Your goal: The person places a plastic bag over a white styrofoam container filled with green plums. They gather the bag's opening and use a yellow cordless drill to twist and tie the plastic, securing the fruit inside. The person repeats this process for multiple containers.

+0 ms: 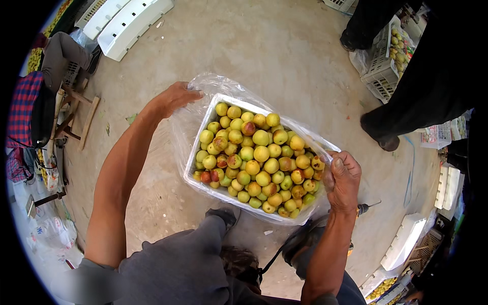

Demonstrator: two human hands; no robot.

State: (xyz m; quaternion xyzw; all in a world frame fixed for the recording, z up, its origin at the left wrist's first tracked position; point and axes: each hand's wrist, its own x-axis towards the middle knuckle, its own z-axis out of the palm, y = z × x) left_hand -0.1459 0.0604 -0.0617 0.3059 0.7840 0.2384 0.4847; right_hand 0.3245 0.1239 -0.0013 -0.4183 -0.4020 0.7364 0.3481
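Note:
A white foam box (219, 195) full of yellow-green and reddish jujubes (261, 154) stands before me. Clear plastic film (225, 82) lines it and spreads loosely past its rim. My left hand (177, 98) holds the film's edge near the box's far left corner, thumb on top. At the right end, my right hand (343, 175) pinches a gathered fold of the film between thumb and fingers. Part of the right rim is hidden behind that hand.
A power drill (364, 208) lies on the floor beyond my right forearm. White foam lids or boxes (131, 26) lie at the upper left. Another person's dark-trousered leg (411, 99) stands at the right, near a plastic crate (381, 78) of fruit. Wooden stools (89, 122) are at the left.

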